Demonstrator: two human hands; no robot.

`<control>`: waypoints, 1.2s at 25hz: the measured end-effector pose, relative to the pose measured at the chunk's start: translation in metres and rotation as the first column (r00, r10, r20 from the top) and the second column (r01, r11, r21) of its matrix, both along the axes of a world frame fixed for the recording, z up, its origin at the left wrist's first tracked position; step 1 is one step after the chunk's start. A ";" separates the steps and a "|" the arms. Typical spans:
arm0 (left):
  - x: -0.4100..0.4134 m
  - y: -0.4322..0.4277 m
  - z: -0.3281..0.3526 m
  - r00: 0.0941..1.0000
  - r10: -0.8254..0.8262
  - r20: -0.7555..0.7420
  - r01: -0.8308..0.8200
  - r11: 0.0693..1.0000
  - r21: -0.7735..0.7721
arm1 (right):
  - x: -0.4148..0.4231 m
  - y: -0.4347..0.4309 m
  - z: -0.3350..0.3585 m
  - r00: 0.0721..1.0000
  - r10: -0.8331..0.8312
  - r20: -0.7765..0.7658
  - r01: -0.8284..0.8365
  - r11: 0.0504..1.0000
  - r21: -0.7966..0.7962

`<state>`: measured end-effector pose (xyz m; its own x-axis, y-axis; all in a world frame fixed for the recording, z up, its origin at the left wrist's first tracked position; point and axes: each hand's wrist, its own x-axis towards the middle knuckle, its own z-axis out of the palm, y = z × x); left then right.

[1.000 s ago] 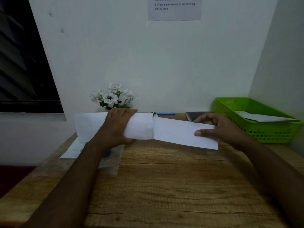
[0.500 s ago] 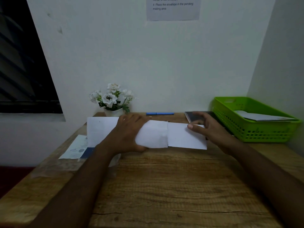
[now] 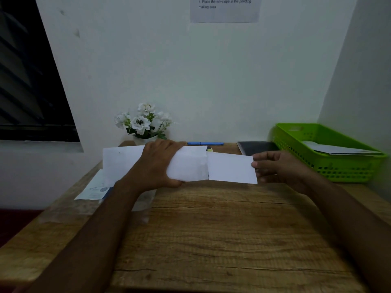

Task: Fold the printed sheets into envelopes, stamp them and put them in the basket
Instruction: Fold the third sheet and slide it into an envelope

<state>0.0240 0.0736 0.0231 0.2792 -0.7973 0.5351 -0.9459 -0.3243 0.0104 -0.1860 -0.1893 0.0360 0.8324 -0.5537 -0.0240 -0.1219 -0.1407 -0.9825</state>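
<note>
I see the folded sheet [image 3: 230, 168] just left of the green basket [image 3: 349, 172], low over the surface [image 3: 211, 240]. The right hand [image 3: 281, 168] pinches its near-basket edge in its fingers [image 3: 262, 164]. The left hand [image 3: 156, 166] has its fingers curled round the envelope [image 3: 188, 166], which covers the sheet's far end.

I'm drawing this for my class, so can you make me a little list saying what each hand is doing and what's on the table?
left hand: grips the envelope round its middle
right hand: fingers pinch the right edge of the folded sheet
folded sheet: left end tucked into the envelope's open end
basket: green, on the right, paper inside
table: wooden; at the back white flowers, blue pen, dark book
printed sheet: lies flat at the left
</note>
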 end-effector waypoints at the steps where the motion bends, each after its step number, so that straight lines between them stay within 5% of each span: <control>1: 0.000 0.000 0.000 1.000 0.002 0.004 -0.002 1.000 -0.001 | 0.001 0.000 0.000 1.000 0.005 0.001 -0.005 1.000 0.006; 16: -0.025 -0.019 -0.006 0.997 0.015 0.072 -0.021 0.997 0.078 | 0.011 0.033 -0.009 0.990 -0.006 0.144 0.008 1.000 -0.010; 24: -0.044 -0.033 -0.010 0.993 -0.004 0.121 -0.007 0.996 0.092 | 0.017 0.050 -0.016 0.982 -0.038 0.183 0.097 0.941 -0.323; 30: -0.045 -0.035 -0.011 0.993 -0.010 0.114 0.002 0.998 0.070 | 0.020 0.048 -0.018 0.976 -0.048 0.211 0.116 0.939 -0.324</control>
<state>-0.0209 0.0387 0.0121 0.2150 -0.8352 0.5061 -0.9415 -0.3150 -0.1199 -0.1662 -0.1415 0.0181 0.7528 -0.5682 0.3324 0.0436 -0.4609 -0.8864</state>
